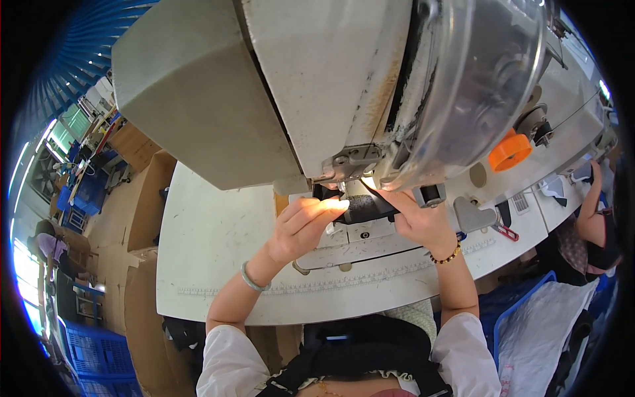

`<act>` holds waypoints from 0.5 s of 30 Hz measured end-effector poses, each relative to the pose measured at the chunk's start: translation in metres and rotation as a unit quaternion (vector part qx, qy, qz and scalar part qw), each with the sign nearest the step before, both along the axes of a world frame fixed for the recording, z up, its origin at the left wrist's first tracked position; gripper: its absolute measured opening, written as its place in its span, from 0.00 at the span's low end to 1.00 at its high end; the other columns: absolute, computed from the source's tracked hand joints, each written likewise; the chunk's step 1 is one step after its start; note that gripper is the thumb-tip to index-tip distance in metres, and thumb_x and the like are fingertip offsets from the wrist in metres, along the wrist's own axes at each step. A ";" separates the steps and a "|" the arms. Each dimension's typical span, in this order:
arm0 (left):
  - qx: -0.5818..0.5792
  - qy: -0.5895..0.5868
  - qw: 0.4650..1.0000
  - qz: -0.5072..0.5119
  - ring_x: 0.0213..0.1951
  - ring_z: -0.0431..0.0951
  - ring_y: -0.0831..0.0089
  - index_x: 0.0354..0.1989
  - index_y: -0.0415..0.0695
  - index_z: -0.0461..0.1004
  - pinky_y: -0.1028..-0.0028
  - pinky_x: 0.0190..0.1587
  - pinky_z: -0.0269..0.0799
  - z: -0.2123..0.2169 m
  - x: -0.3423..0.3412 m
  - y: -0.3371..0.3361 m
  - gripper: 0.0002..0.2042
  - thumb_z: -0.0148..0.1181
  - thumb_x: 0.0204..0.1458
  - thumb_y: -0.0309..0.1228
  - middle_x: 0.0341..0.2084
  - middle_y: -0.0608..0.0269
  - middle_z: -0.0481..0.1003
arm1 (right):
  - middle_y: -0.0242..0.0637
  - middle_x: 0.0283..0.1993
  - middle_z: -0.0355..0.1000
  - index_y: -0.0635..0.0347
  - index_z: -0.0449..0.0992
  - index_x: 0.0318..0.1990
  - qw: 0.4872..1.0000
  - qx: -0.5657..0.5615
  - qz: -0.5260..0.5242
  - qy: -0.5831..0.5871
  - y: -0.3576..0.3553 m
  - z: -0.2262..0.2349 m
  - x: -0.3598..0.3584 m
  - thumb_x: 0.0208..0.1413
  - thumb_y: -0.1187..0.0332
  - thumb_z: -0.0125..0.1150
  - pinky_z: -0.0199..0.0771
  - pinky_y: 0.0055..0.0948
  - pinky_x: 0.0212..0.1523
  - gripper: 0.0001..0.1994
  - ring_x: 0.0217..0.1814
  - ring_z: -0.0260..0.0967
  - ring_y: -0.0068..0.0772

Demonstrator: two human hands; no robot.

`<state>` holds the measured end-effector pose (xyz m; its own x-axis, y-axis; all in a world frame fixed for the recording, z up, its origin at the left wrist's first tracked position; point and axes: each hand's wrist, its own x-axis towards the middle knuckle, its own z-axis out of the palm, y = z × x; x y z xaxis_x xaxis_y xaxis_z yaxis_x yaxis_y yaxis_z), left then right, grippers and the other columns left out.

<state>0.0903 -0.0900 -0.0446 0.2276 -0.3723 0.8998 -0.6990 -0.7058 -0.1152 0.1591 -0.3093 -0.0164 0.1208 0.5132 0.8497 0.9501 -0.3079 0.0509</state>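
Note:
Under the head of a large pale sewing machine [331, 73] lies a small black fabric piece [365, 210], lit by the machine's lamp. My left hand [303, 228] pinches its left end, fingertips bright in the light. On the other side, my right hand [418, 221] grips the right end, its fingers partly hidden beneath the machine head. Both hands are close to the needle area, which I cannot make out clearly. A metal plate [364, 235] shows just in front of the fabric.
The white table [218, 245] carries a printed ruler strip [317, 286] along its front. A red cutter knife [506, 232] and an orange knob [510, 151] are at the right. Blue crates [99, 347] and cardboard boxes [142, 198] stand left; another person [592, 225] sits at the far right.

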 end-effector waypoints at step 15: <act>-0.014 0.009 1.000 0.015 0.28 0.73 0.70 0.36 0.38 0.77 0.75 0.30 0.71 0.001 -0.001 0.000 0.17 0.61 0.33 0.13 0.35 0.61 0.74 | 0.34 0.28 0.69 0.59 0.73 0.27 0.992 0.087 0.072 0.053 0.006 -0.009 0.017 0.28 0.83 0.55 0.65 0.29 0.22 0.13 0.25 0.65 0.35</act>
